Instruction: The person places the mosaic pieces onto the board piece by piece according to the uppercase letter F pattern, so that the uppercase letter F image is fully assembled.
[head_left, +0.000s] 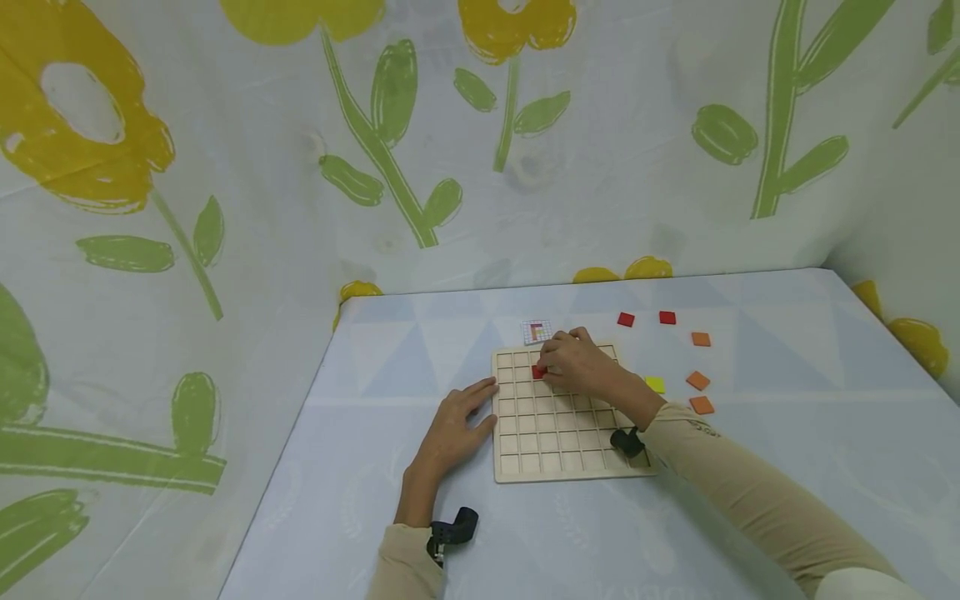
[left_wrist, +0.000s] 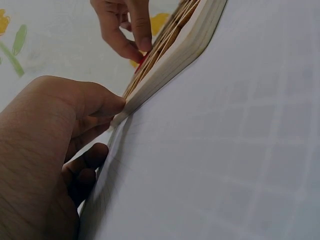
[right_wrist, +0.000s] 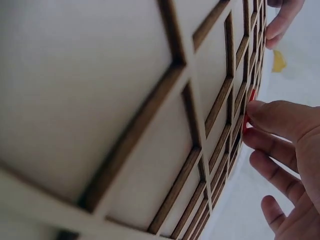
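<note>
And my right hand [head_left: 579, 367] pinches a red tile [head_left: 537, 373] at the grid board's [head_left: 528, 444] upper-left cells, left hand [head_left: 456, 423] relaxed against its edge; I'd square the corners before letting go

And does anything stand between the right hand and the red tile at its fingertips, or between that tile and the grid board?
Nothing visible: the right hand pinches the red tile, and no other piece shows between tile and grid board.

Yellow-flowered white walls [head_left: 600, 196] around a pale-blue table [head_left: 360, 450].
</note>
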